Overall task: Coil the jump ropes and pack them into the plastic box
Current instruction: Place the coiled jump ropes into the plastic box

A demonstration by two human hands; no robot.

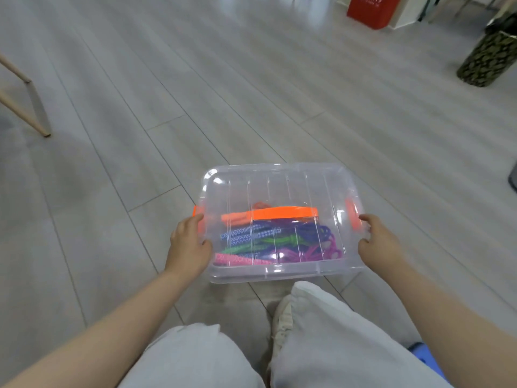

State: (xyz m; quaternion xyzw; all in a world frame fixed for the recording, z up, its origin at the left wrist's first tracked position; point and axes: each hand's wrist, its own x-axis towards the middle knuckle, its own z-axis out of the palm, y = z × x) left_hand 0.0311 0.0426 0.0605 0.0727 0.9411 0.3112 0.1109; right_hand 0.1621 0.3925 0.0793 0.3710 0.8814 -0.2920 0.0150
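Observation:
A clear plastic box (279, 180) with its lid on sits on the grey floor in front of my knees. An orange carry handle (285, 212) lies across the lid, and orange latches sit at both short ends. Through the lid I see several coiled jump ropes (268, 242): orange, blue patterned, green, purple and pink. My left hand (188, 246) grips the box's left end at the left latch (199, 219). At the right end, my right hand (382, 242) holds the box beside the right latch (353, 217), fingers curled round the edge.
Wooden chair legs (33, 107) stand at the far left. A red bin (369, 11) and a dark patterned cylinder (486, 54) stand at the back right. My knees in light trousers (321, 340) and a blue stool edge (425, 357) are close below the box.

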